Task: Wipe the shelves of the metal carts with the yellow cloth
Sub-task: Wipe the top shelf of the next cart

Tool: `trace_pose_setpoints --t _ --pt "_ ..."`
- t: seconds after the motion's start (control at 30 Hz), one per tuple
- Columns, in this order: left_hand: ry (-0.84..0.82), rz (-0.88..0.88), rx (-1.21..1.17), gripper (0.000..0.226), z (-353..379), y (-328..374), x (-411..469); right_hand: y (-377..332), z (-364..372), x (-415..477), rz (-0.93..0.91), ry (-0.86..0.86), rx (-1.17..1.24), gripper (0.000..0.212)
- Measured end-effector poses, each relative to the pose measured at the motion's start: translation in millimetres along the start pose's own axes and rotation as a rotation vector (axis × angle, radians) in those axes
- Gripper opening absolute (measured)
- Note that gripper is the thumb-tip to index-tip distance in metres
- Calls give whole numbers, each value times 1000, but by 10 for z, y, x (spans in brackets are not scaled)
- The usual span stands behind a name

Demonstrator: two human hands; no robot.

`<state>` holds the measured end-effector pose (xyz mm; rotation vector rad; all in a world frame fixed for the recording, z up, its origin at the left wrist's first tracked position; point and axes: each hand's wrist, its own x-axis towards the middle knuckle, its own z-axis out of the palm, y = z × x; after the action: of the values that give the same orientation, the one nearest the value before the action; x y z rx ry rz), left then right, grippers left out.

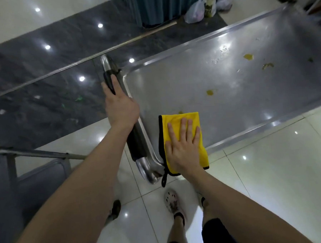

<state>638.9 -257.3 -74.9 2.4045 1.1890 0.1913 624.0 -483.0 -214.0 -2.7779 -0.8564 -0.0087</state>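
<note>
Wiping seems barely begun. The right grip (pixel 183 146) lies flat with fingers straight, pressing the cloth (pixel 171 119) onto the shelf's (pixel 191 79) near corner. The left grip (pixel 120 106) curls round the handle (pixel 136 144). Next, the cloth likely needs pushing forward over the yellow stains (pixel 210 92). The shelf's far end is blurred and cut off, and any lower shelves are hidden.
</note>
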Motion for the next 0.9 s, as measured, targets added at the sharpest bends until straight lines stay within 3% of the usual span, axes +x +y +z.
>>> trace_pose_setpoints --t 0.13,0.3,0.63,0.77,0.9 --pt "11 3 -25 84 -8 -19 -4 -361 116 113 -161 -7 54 72" --pt "23 34 -53 85 -17 -29 -22 -260 149 626 -307 -9 61 71" --pt "75 32 -79 85 22 -82 -49 -629 281 3209 -334 -176 -16 78" --pt "93 28 -76 83 29 -82 -52 -909 352 3361 -347 -187 -53 79" --pt "57 9 -95 83 -20 -31 -44 -891 224 2975 -347 -222 -7 76"
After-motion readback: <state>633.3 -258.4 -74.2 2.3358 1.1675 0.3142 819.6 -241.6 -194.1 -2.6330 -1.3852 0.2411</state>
